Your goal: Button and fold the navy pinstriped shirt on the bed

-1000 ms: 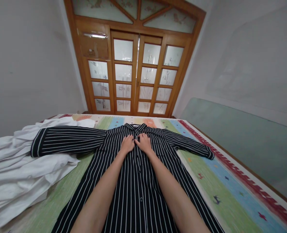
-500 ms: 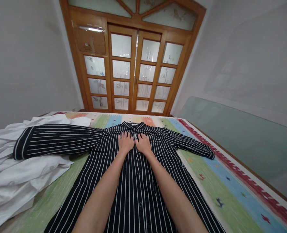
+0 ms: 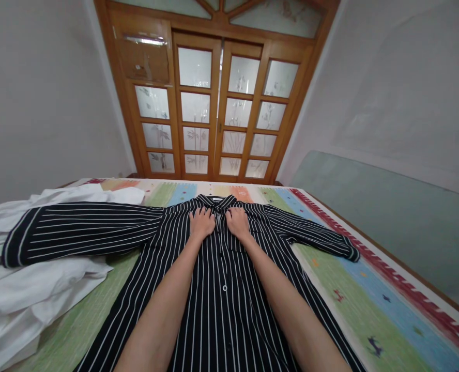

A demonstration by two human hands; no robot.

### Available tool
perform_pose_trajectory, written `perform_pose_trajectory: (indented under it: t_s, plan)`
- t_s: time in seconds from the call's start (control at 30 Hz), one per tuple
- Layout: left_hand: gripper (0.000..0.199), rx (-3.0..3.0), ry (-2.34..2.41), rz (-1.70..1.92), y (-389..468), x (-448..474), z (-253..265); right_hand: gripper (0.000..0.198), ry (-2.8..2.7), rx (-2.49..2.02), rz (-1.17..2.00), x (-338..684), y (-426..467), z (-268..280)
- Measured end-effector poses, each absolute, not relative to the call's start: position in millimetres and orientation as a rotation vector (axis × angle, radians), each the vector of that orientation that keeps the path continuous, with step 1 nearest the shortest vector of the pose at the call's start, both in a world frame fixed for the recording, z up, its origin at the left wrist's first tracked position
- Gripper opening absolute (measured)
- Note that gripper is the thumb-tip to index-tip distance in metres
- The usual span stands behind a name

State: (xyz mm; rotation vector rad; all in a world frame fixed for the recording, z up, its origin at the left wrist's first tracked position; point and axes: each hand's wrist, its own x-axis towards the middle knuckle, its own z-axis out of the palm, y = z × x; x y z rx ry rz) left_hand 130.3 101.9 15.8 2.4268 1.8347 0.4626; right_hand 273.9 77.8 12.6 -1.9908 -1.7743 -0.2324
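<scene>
A black shirt with white stripes (image 3: 214, 310) lies spread front side up, its collar (image 3: 216, 200) at the far end and its sleeves stretched out to both sides. My left hand (image 3: 202, 222) rests palm down on the chest, left of the button placket, fingers a little apart. On the other side of the placket, just below the collar, my right hand (image 3: 237, 222) lies on the cloth, its fingertips bent slightly down. Between the two hands the neck opening shows a narrow gap. Buttons (image 3: 225, 288) run down the front.
White cloth (image 3: 59, 289) lies rumpled at the left, partly under the left-hand sleeve. Beneath everything is a bed with a colourful patterned cover (image 3: 330, 294). A pale green headboard-like panel (image 3: 369, 191) stands along the right. Wooden glazed doors (image 3: 214, 113) close the far end.
My right hand has shifted right, away from my left hand, so the gap between them is wider. My left hand stays nearly in place. The view has moved slightly closer.
</scene>
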Motion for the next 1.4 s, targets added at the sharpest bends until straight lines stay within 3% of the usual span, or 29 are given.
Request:
perform_pose_trajectory:
  t_s: [0.13,0.53,0.7,0.87,1.23,1.4]
  plan:
    - [0.055,2.396,1.908,0.518,101.6,131.0,14.3,0.047,-1.62,-2.042,-0.398,301.4,89.8,13.5]
    - [0.061,2.342,1.968,0.594,111.4,133.3,11.0,0.043,-1.937,-2.114,-0.166,320.4,101.2,15.1]
    - [0.071,2.271,2.007,0.54,123.9,128.8,12.3,0.054,-2.022,-2.15,-0.029,328.4,113.1,24.2]
    - [0.067,2.343,1.957,0.474,139.3,120.2,15.0,0.068,-2.026,-2.288,0.192,330.1,130.7,33.2]
    - [0.061,2.429,1.865,0.261,184.1,108.3,20.0,0.072,-1.952,-2.36,0.313,338.0,153.2,16.9]
    - [0.064,2.44,1.859,0.24,191.0,106.6,17.2,0.078,-1.943,-2.355,0.209,340.4,151.6,14.0]
